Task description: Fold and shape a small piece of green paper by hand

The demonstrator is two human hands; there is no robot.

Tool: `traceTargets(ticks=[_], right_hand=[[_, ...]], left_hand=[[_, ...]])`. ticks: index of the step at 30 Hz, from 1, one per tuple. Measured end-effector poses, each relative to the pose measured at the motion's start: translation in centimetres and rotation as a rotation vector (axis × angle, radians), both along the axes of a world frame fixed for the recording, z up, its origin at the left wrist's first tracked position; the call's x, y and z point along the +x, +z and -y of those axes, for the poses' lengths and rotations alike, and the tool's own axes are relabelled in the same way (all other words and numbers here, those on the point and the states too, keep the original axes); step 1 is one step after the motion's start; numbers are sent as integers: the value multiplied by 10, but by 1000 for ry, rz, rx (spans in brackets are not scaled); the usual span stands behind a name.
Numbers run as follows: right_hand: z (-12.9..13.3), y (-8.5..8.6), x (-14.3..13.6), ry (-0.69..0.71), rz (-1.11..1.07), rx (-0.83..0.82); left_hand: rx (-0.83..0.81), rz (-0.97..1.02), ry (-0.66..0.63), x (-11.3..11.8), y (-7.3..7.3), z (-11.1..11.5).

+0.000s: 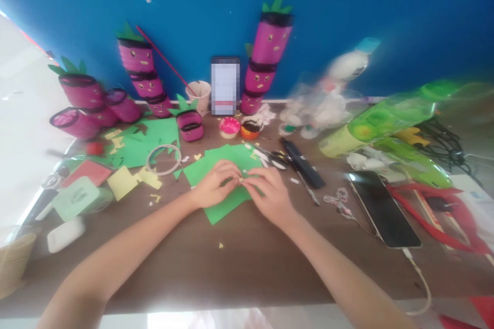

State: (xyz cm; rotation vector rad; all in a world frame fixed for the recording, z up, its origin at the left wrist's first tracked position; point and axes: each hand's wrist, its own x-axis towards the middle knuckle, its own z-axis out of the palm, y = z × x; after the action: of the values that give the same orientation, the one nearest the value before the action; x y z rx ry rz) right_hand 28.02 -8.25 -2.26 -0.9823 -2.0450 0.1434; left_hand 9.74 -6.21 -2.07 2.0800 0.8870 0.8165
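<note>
Both hands meet over green paper (222,211) in the middle of the brown table. My left hand (216,183) is closed in a pinch, its fingertips on a tiny pale scrap (241,180). From the other side my right hand (270,193) pinches at the same scrap with thumb and forefinger. The scrap is too small and blurred to name more exactly. Just beyond my right hand lie scissors (283,159). Behind the paper stand a small cup of pink paint (230,126) and an orange cup with black paint (251,127).
Purple painted containers with faces and green paper leaves (189,124) stand along the blue wall. A tape roll (163,160) and yellow paper (122,183) lie left. To the right are a black cutter (303,163), a phone (384,209) on a cable and a green bottle (386,118).
</note>
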Motion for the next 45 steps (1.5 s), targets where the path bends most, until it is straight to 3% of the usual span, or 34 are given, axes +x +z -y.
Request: traceTargets(ticks=[45], right_hand=[[0,2,0,18,23,6]], left_hand=[[-7,-1,-14,0,1,0]])
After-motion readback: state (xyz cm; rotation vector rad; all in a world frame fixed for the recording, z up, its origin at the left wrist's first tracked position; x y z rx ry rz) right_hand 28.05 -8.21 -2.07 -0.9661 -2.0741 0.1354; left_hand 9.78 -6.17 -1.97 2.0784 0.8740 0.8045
